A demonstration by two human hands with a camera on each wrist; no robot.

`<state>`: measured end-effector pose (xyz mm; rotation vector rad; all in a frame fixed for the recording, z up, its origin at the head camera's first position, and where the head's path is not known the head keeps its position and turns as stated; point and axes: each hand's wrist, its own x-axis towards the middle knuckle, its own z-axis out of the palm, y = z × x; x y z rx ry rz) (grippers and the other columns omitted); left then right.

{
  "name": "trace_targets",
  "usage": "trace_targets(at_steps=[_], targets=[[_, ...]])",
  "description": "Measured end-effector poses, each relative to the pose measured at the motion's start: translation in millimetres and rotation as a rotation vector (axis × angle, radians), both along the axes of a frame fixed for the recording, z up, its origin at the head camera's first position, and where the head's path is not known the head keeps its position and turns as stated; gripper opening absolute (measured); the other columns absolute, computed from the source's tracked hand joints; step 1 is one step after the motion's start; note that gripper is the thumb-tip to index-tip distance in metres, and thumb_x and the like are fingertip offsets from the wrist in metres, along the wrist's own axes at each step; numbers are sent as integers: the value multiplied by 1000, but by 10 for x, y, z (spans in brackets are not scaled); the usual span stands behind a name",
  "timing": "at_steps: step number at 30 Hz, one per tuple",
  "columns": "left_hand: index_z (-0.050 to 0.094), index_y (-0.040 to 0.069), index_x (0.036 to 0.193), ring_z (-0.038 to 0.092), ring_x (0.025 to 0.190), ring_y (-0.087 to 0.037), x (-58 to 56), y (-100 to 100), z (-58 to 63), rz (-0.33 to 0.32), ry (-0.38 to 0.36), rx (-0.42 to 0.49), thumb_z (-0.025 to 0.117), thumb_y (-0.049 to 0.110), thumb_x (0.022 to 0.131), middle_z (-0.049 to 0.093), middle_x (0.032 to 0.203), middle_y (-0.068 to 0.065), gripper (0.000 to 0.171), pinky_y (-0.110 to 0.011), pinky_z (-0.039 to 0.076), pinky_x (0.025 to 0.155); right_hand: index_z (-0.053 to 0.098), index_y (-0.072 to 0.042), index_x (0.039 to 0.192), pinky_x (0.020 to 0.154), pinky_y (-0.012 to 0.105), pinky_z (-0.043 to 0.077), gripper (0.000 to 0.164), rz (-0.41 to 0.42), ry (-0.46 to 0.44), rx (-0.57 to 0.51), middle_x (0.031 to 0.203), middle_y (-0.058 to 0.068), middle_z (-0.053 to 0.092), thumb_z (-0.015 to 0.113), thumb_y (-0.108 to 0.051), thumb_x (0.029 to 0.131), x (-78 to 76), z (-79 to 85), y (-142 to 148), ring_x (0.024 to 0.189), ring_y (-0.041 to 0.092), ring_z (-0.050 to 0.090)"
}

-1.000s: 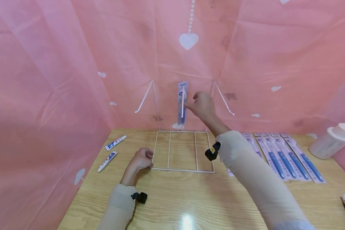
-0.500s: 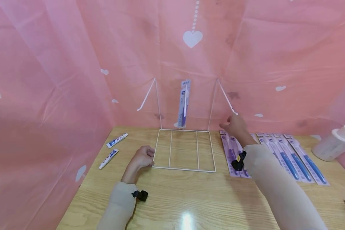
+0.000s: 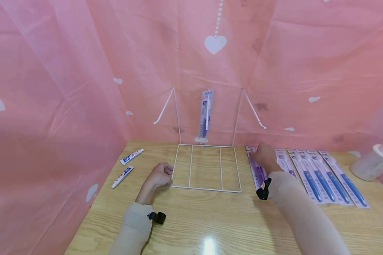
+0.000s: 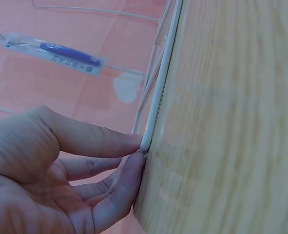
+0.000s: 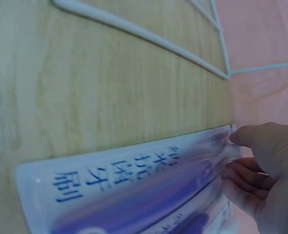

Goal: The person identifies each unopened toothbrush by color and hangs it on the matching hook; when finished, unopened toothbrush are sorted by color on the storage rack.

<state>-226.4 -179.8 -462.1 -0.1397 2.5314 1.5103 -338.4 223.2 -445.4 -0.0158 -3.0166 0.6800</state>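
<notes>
Fingers (image 4: 97, 140) on white rack (image 4: 159, 87), pale wooden table (image 3: 191, 212), pink heart-print cloth (image 3: 146, 53) behind.

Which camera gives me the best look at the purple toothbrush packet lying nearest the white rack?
The right wrist view: the purple toothbrush packet looms large there, its printed lettering clear, though partly cut off. The head view shows it small, partly covered by the right hand. The left wrist view doesn't show it.

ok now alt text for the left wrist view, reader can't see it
The person's left hand pinches a corner of a white wire rack on a wooden table. Beyond it, a packaged purple-handled toothbrush hangs in front of pink cloth.
</notes>
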Motion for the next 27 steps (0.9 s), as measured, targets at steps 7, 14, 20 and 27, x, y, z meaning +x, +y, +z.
trace_targets(at_steps=[7, 14, 20, 27], targets=[[61, -8, 111, 60, 84, -28, -5, 23, -14, -13, 14, 6, 69, -21, 66, 59, 97, -16, 48, -31, 59, 61, 60, 7, 83, 52, 36, 49, 20, -4, -20, 14, 73, 18, 61, 62, -14, 85, 28, -37, 26, 60, 27, 60], [61, -8, 112, 61, 85, -28, -7, 29, 2, -7, 6, 3, 70, -20, 64, 60, 98, -17, 50, -31, 59, 61, 45, -5, 64, 46, 33, 36, 23, 87, 66, 45, 58, 8, 48, 60, -12, 81, 50, 127, 37, 53, 24, 46], [61, -8, 111, 60, 84, -28, -12, 15, 2, 1, 7, -1, 70, -20, 64, 60, 98, -17, 50, -31, 58, 61, 38, -11, 56, 42, 28, 29, 28, 141, 167, 8, 50, 0, 38, 55, -7, 78, 72, 437, -117, 45, 17, 38], [60, -7, 112, 59, 84, -27, -2, 0, -20, 7, -9, 12, 69, -20, 66, 58, 98, -15, 49, -30, 58, 62, 42, -11, 53, 40, 29, 30, 34, 185, 301, -18, 48, 1, 42, 58, -10, 83, 193, 783, -396, 43, 18, 41]])
